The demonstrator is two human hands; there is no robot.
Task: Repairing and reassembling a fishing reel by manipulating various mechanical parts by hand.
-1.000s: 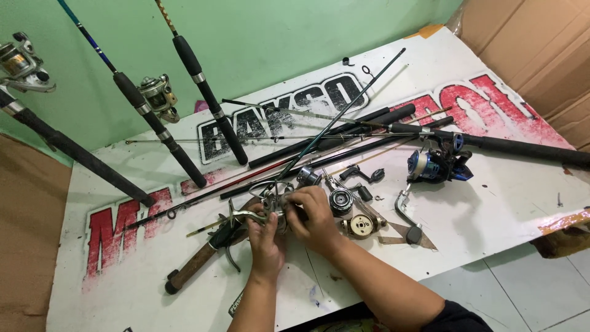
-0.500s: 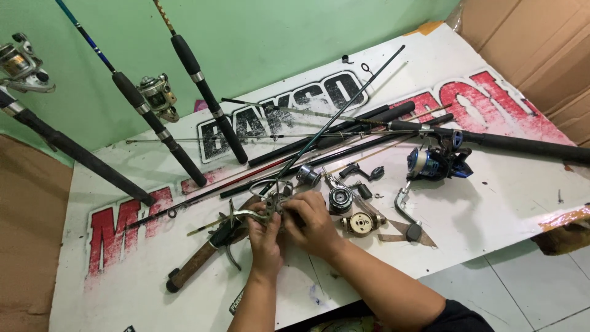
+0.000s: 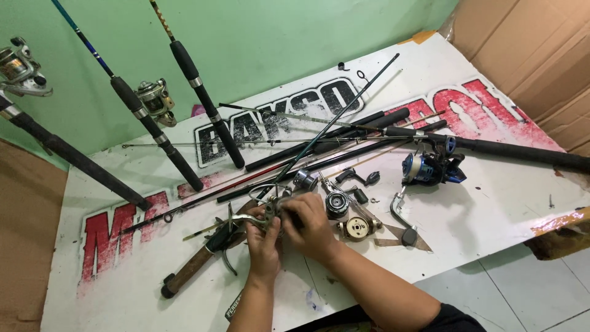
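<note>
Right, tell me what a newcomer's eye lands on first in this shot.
First, the left hand and right hand meeting at the centre of the white printed board, both gripping a small metal reel part. Next, the blue spinning reel to the right, and the dark fishing rods leaning against the green wall behind.

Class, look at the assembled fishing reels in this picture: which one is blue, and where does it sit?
The blue reel, lying on the white board right of both hands, on a dark rod. The other two reels are silvery, on rods leaning against the green wall.
</note>
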